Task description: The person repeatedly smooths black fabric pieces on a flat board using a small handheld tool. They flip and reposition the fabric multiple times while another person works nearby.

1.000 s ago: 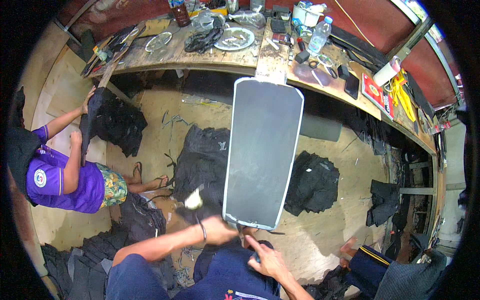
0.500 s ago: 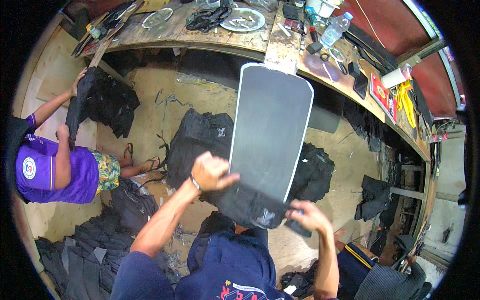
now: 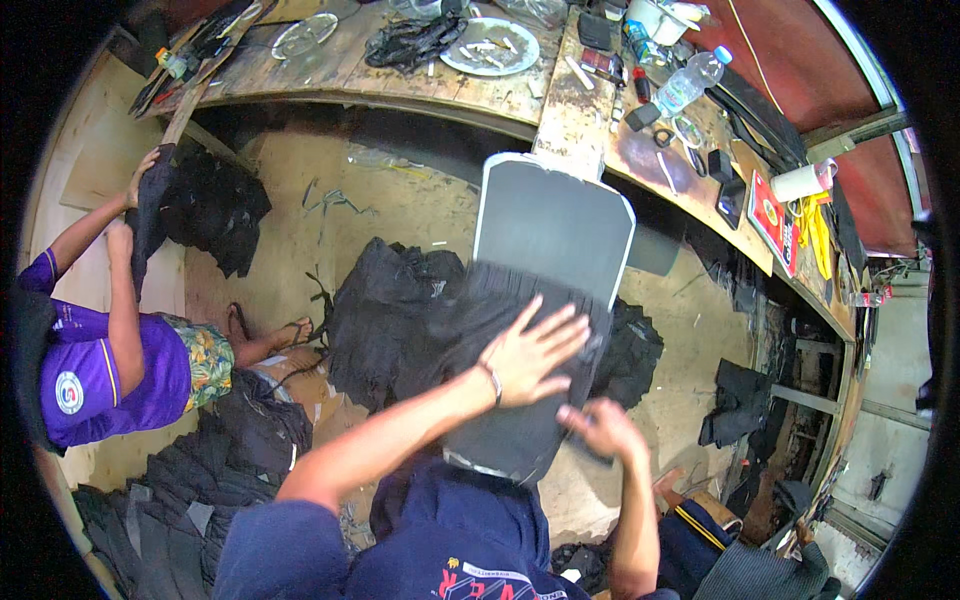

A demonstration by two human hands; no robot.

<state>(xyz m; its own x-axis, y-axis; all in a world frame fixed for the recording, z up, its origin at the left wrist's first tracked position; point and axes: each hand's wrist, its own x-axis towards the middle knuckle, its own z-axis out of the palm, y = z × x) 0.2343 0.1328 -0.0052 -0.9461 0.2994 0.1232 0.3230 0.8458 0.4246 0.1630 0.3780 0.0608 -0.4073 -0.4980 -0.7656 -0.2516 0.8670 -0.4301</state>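
A long grey board [image 3: 555,215] with a white edge juts toward me from the workbench. Black cloth [image 3: 515,425], seemingly a garment, covers its nearer half, and the board's pale near end shows beyond it. My left hand [image 3: 538,350] lies on this cloth with its fingers spread. At the cloth's right edge my right hand [image 3: 607,430] is curled, thumb toward the board, and seems to grip the dark fabric; motion blur softens its fingers. More black garments [image 3: 385,320] lie on the floor left of the board, one with a small pale mark.
The wooden workbench [image 3: 500,97] across the back holds a plate [image 3: 490,48], a water bottle [image 3: 690,82] and small tools. At left a person in purple [image 3: 130,370] handles black cloth on another board. Piles of dark garments [image 3: 190,490] lie lower left. Someone sits lower right [image 3: 720,545].
The black cloth has slid farther up the board, covering more grey. My left hand has moved right and opened flat onto it. My right hand stays by the right edge.
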